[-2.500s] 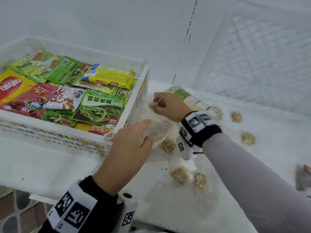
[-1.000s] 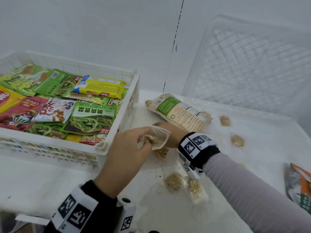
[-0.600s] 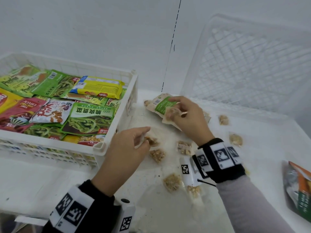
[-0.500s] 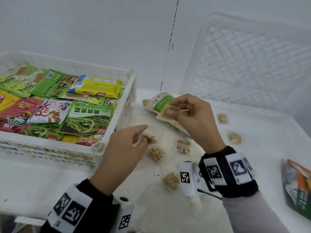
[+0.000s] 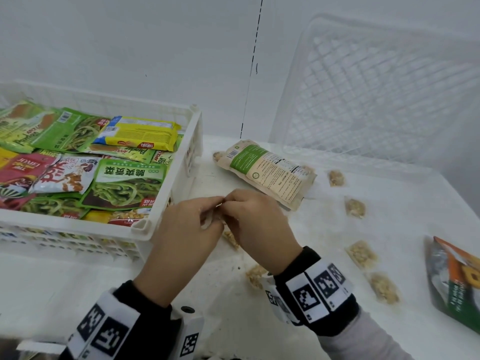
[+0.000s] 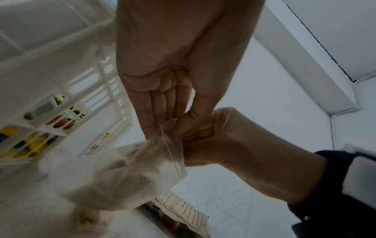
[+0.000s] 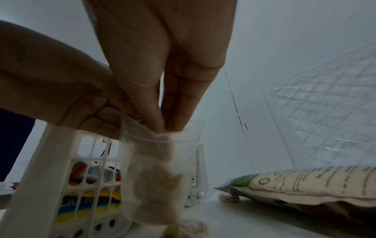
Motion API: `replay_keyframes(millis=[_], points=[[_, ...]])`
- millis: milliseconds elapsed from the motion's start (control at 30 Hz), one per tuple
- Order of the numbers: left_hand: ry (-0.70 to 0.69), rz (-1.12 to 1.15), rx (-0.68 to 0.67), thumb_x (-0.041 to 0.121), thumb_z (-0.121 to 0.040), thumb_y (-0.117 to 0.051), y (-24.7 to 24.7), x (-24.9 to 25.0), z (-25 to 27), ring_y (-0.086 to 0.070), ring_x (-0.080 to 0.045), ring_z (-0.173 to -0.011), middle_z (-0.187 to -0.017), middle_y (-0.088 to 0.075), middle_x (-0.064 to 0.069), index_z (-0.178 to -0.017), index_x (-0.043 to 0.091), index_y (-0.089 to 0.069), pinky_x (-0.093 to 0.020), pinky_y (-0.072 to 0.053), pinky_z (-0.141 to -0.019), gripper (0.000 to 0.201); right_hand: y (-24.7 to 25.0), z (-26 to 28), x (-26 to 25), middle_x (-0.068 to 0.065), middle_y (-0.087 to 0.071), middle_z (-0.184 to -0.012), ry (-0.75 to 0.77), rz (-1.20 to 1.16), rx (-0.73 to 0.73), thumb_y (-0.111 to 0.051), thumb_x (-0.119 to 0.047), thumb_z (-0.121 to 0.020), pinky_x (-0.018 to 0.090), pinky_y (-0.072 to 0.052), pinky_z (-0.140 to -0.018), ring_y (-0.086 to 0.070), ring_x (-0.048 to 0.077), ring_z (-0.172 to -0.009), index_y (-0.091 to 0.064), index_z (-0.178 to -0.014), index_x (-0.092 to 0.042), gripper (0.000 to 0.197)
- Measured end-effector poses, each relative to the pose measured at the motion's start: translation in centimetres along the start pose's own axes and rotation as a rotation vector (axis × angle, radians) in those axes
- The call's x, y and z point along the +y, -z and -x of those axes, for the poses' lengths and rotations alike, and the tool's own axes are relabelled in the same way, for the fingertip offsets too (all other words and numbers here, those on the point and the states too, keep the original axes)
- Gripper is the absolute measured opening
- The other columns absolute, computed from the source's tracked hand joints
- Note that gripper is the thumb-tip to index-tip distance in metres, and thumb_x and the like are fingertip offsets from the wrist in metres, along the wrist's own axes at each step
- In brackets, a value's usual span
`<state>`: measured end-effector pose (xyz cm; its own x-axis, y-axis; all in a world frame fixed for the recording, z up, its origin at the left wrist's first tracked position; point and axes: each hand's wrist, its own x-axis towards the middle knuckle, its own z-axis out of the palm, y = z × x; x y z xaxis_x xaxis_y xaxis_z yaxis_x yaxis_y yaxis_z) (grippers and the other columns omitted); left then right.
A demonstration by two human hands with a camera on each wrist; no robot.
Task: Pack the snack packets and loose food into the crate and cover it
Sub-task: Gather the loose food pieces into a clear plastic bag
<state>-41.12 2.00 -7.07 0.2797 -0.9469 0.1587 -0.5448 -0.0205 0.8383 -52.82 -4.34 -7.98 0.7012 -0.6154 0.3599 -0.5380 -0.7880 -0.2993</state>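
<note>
Since half a second ago the right hand (image 5: 255,222) has swung back from the tan packet (image 5: 267,172) to meet the left hand (image 5: 187,227); both now pinch the mouth of a small clear bag (image 7: 156,173), which hangs long-axis down between them, just above the table (image 5: 324,320). The crate (image 5: 145,227) stands just to the left, nearer the left hand. Loose food pieces (image 5: 361,253) lie scattered to the right.

White table (image 5: 324,294) with crate (image 5: 145,227), beige packet (image 5: 267,172), loose snacks (image 5: 361,253).
</note>
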Motion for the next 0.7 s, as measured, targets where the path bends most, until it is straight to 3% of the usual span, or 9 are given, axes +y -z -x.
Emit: replay_keyframes(millis=[100, 233, 300, 400, 500, 600, 633, 700], points=[[0.022, -0.019, 0.020, 0.021, -0.071, -0.053, 0.1, -0.3, 0.0, -0.068, -0.018, -0.089, -0.093, -0.074, -0.002, -0.105, 0.018, -0.072, -0.037, -0.053, -0.086, 0.039, 0.1, 0.1, 0.5, 0.004, -0.073, -0.096, -0.005, -0.101, -0.124, -0.055, 0.002, -0.083, 0.035, -0.053, -0.077, -0.067, 0.021, -0.086, -0.073, -0.103, -0.013, 0.031], [0.013, -0.154, 0.078, 0.009, -0.081, -0.063, 0.1, -1.0, -0.2, -0.063, -0.015, -0.105, -0.113, -0.069, -0.003, -0.121, 0.016, -0.063, -0.018, -0.040, -0.086, 0.041, 1.0, 0.4, 2.3, 0.000, -0.073, -0.085, -0.233, -0.557, 0.183, -0.053, 0.011, -0.080, 0.023, -0.057, -0.071, -0.068, 0.008, -0.079, -0.074, -0.087, -0.011, 0.031], [0.006, -0.186, 0.086, 0.010, -0.084, -0.060, 0.0, -1.2, -0.1, -0.061, -0.013, -0.108, -0.120, -0.066, -0.002, -0.127, 0.018, -0.059, -0.014, -0.038, -0.083, 0.044, 1.0, 0.3, 4.0, -0.004, -0.069, -0.083, -0.380, -0.679, 0.193, -0.050, 0.011, -0.083, 0.020, -0.055, -0.069, -0.065, 0.007, -0.076, -0.071, -0.085, -0.013, 0.033], [-0.032, -0.230, 0.100, 0.011, -0.087, -0.056, -0.2, -1.2, 0.0, -0.056, -0.005, -0.095, -0.119, -0.066, -0.004, -0.128, 0.016, -0.057, -0.004, -0.030, -0.075, 0.041, 0.5, 0.3, 5.7, -0.004, -0.065, -0.105, -0.298, -0.356, -0.218, -0.055, -0.004, -0.089, 0.021, -0.049, -0.082, -0.060, 0.006, -0.090, -0.067, -0.106, -0.015, 0.023], [-0.067, -0.235, 0.100, 0.009, -0.090, -0.052, -0.2, -0.7, -0.1, -0.057, -0.008, -0.089, -0.114, -0.068, -0.009, -0.125, 0.012, -0.060, -0.004, -0.029, -0.072, 0.037, -0.9, 0.4, 5.7, 0.001, -0.056, -0.129, -0.081, -0.107, -0.564, -0.060, -0.012, -0.087, 0.026, -0.042, -0.098, -0.052, 0.015, -0.114, -0.055, -0.128, -0.017, 0.042], [-0.067, -0.176, 0.102, 0.004, -0.089, -0.046, 0.1, -0.2, -0.2, -0.050, 0.000, -0.055, -0.096, -0.070, -0.021, -0.124, 0.013, -0.061, -0.003, -0.036, -0.059, 0.038, -2.4, 0.3, 5.2, 0.003, -0.047, -0.137, -0.022, 0.062, -0.681, -0.062, -0.013, -0.085, 0.036, -0.042, -0.100, -0.045, 0.024, -0.120, -0.046, -0.137, -0.022, 0.055], [-0.061, -0.148, 0.100, 0.003, -0.089, -0.045, 0.2, 0.0, -0.2, -0.050, 0.003, -0.051, -0.093, -0.069, -0.023, -0.124, 0.013, -0.061, -0.006, -0.038, -0.056, 0.040, -2.7, 0.3, 5.2, 0.004, -0.046, -0.136, -0.033, 0.107, -0.679, -0.062, -0.015, -0.085, 0.039, -0.044, -0.099, -0.045, 0.026, -0.119, -0.045, -0.137, -0.024, 0.056], [-0.053, -0.080, 0.089, 0.001, -0.089, -0.044, 0.3, 0.2, -0.2, -0.056, 0.012, -0.066, -0.092, -0.067, -0.019, -0.125, 0.014, -0.060, -0.018, -0.043, -0.056, 0.042, -2.9, 0.2, 5.4, 0.007, -0.047, -0.127, -0.085, 0.141, -0.672, -0.063, -0.016, -0.084, 0.040, -0.048, -0.092, -0.050, 0.027, -0.111, -0.047, -0.133, -0.025, 0.053]])
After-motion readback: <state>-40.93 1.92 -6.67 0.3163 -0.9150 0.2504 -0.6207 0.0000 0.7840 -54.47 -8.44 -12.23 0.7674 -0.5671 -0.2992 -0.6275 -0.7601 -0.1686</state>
